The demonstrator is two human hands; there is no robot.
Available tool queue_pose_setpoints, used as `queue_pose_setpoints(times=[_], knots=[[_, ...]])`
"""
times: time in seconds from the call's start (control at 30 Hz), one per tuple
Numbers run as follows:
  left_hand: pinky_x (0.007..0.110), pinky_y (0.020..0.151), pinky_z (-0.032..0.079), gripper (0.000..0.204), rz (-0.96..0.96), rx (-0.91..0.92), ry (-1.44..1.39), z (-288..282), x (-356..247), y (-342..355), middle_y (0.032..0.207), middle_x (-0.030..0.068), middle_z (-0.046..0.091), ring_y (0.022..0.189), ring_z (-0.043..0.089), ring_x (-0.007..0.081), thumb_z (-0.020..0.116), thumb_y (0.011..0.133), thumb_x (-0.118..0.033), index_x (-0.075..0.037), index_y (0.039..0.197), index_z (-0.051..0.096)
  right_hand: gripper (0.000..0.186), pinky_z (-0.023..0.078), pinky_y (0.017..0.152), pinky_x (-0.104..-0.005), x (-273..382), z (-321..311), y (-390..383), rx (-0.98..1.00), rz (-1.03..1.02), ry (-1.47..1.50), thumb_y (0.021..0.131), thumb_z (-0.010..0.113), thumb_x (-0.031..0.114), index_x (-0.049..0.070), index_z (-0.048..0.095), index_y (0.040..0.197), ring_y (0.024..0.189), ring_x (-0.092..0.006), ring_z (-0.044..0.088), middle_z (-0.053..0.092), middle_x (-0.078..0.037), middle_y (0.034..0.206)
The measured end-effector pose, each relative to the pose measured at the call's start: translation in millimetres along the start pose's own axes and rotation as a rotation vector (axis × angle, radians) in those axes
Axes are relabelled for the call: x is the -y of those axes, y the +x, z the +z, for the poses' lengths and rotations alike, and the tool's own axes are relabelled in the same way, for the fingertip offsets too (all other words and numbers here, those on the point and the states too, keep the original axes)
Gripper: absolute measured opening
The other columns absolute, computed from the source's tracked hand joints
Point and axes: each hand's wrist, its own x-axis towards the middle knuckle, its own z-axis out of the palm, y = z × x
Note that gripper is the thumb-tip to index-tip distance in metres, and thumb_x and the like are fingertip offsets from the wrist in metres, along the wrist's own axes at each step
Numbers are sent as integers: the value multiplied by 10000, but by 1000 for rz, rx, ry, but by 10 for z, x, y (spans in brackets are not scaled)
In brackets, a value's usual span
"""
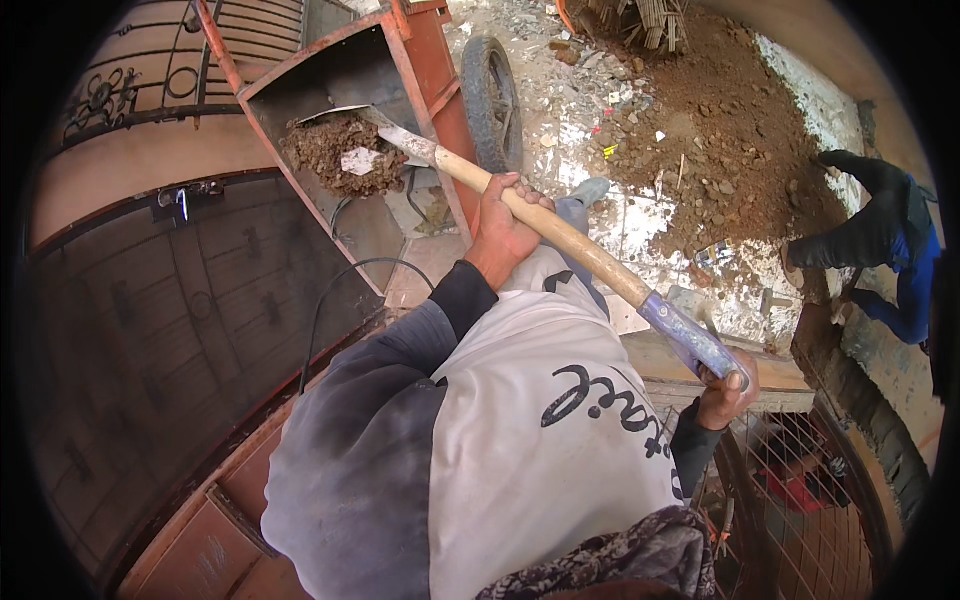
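A shovel [580, 250] with a wooden shaft slants across in front of my body. My left hand [503, 228] is wrapped round the shaft at its middle. At the other end, my right hand [728, 392] grips the worn blue handle [690, 335]. The blade carries a heap of brown soil [335, 160] with a pale chip [361, 160] in it. This load is held over the opening of an orange metal cart [437, 70]; I cannot tell whether the blade touches the cart.
A cart wheel [492, 105] stands beside the orange box. Loose soil [735, 130] and rubble cover the ground at the upper right. Another person [895, 240] in blue and dark clothes is at the right edge. A dark metal gate [180, 350] lies left, and metal grating [800, 490] behind my right hand.
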Motion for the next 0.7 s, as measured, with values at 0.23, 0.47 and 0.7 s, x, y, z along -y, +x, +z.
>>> queue_pose_setpoints(times=[0.23,0.47,0.7], knots=[[343,700,498,262,-39,100,-112,-197,-188,41,620,24,475,621,499,180,668,834,-165,-102,660,483,750,484,621,-328,311,296,-25,14,-307,-277,870,621,665,-84,656,887,693,-228,610,628,-146,752],[435,897,525,217,-112,257,274,204,98,-126,841,82,607,865,619,248,661,943,-261,-64,893,584,542,391,473,-304,-127,-48,-141,-147,113,341,972,533,534,-4,587,933,491,-158,476,523,-68,609],[487,1042,514,339,-353,643,916,712,755,-303,1214,204,644,1182,628,300,607,1017,-318,-12,1155,559,566,386,411,-268,-629,-1087,-938,-295,235,735,1011,489,574,17,561,1079,440,-147,442,479,-26,580]])
